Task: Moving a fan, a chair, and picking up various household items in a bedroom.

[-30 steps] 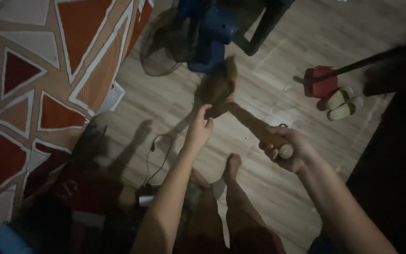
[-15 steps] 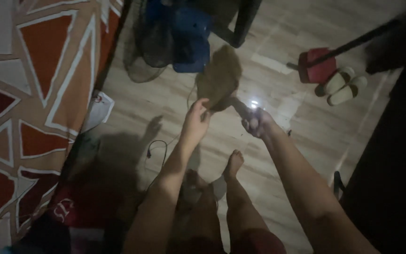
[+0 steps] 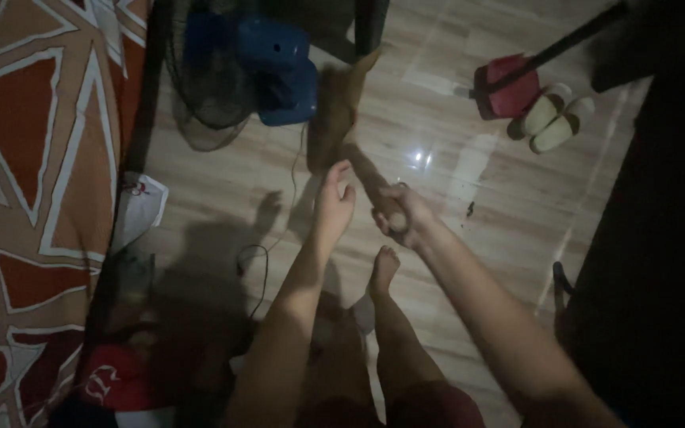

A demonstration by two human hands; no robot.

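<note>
In the dim head view my right hand (image 3: 400,215) is closed around the wooden handle of a short broom (image 3: 334,119), whose brown bristle head points away toward the blue fan. My left hand (image 3: 334,196) is just beside the lower end of the bristles, fingers spread, at most brushing them. My bare legs and one foot (image 3: 384,265) show below the hands on the wood-pattern floor.
A blue floor fan (image 3: 267,67) with a wire grille lies at the top. A bed with an orange, white and brown triangle-patterned cover (image 3: 33,158) fills the left. A red dustpan (image 3: 505,85) and pale slippers (image 3: 552,123) sit top right. A black cable (image 3: 259,265) trails on the floor.
My right hand has slid up the broom handle and away from me. My left hand let go of the bristles and opened. The view has shifted left.
</note>
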